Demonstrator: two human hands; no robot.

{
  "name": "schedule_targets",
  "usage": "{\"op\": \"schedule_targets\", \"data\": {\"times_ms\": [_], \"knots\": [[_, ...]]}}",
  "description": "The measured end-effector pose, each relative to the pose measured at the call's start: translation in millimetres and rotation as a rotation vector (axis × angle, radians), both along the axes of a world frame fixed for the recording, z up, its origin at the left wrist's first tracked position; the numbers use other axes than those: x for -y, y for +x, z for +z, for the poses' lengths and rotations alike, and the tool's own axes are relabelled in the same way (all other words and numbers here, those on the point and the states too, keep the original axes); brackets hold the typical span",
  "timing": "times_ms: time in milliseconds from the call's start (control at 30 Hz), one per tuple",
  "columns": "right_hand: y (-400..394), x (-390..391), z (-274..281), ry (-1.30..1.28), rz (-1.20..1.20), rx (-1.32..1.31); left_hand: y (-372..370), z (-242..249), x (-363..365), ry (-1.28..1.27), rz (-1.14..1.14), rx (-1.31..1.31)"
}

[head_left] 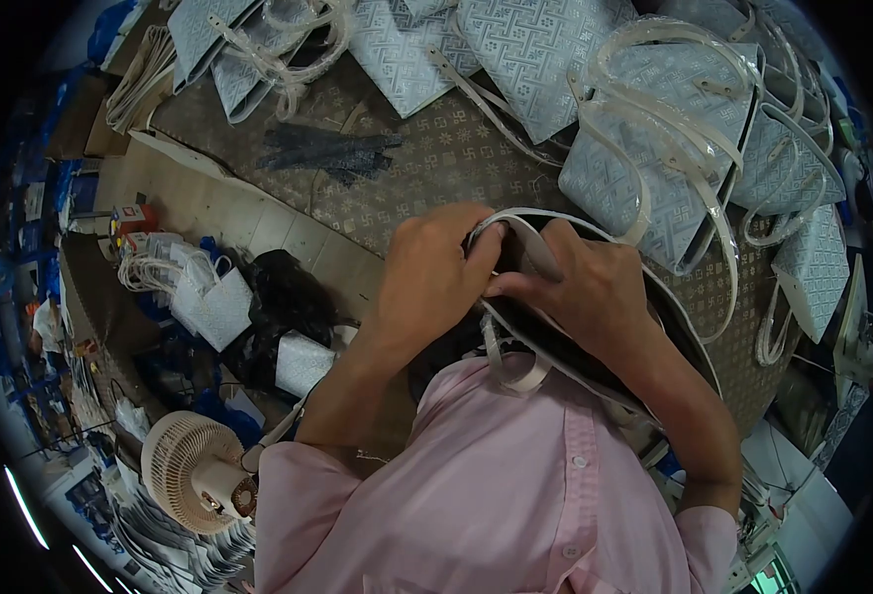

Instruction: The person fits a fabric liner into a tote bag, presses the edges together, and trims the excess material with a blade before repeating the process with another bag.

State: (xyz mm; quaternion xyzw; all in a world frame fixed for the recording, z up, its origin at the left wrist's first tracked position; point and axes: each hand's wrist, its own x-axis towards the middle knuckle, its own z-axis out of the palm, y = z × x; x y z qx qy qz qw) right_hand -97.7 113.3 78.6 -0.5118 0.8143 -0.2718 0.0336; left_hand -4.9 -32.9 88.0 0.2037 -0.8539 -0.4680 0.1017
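My left hand [428, 279] and my right hand [583, 287] both grip the open top rim of a handbag [684, 332] held against my chest. The bag has a dark inside and a pale cream edge and strap [515, 371]. My fingers pinch the rim close together near its left end. My pink shirt hides the lower part of the bag.
Several light blue patterned handbags [654, 148] with plastic-wrapped cream handles lie piled across the patterned brown table [436, 158]. A dark cloth piece [332, 150] lies on it. Down left stand a small fan [194, 470], more bags [208, 297] and a black sack [283, 287].
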Motion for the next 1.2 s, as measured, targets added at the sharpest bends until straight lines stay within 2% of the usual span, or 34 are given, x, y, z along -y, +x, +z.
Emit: {"op": "schedule_targets", "data": {"times_ms": [200,433,500,533,600,633,700,733,800,933,967,1033,1067,1200], "knots": [[4.0,3.6,13.3,0.128,-0.029,0.043,1.7,-9.2,-0.6,0.031,0.060,-0.034],[5.8,9.7,20.1,0.218,-0.029,0.044,-1.6,-14.7,3.5,-0.011,0.023,-0.139],[7.6,12.7,28.1,0.396,-0.036,0.162,-5.9,-8.7,4.5,0.011,0.055,0.019],[9.0,10.7,27.0,0.394,-0.030,0.152,-8.5,-7.3,5.3,0.010,0.063,0.010],[15.5,4.7,20.5,0.100,-0.020,-0.151,-12.8,-6.0,8.6,0.044,0.020,0.077],[17.8,1.8,22.9,0.100,-0.030,-0.153,-13.8,-5.3,11.1,0.043,0.011,0.074],[21.9,-1.9,29.1,-0.087,-0.097,-0.283,-17.6,-4.6,19.5,-0.022,-0.196,-0.012],[25.6,-4.3,28.9,-0.085,-0.132,-0.279,-20.0,-3.4,25.3,-0.025,-0.231,-0.006],[34.8,-5.7,23.3,-0.086,-0.085,-0.351,-30.0,1.5,45.1,0.042,-0.542,0.022],[51.4,-5.5,17.6,-0.090,-0.296,-0.242,-59.7,-5.9,68.1,0.053,-0.968,0.005],[56.6,-2.0,21.6,-0.067,-0.363,-0.292,-70.6,-7.9,71.9,0.086,-1.041,0.019],[85.6,-3.0,43.3,-0.196,-0.574,-0.059,-83.2,-9.8,73.8,-0.003,-1.122,-0.015],[101.0,-0.1,50.2,-0.130,-0.708,-0.179,-90.6,-11.5,76.9,0.013,-1.162,0.032],[114.1,46.5,15.5,-0.125,-0.940,-0.251,-112.0,-9.8,80.8,0.031,-1.365,0.019]]}}
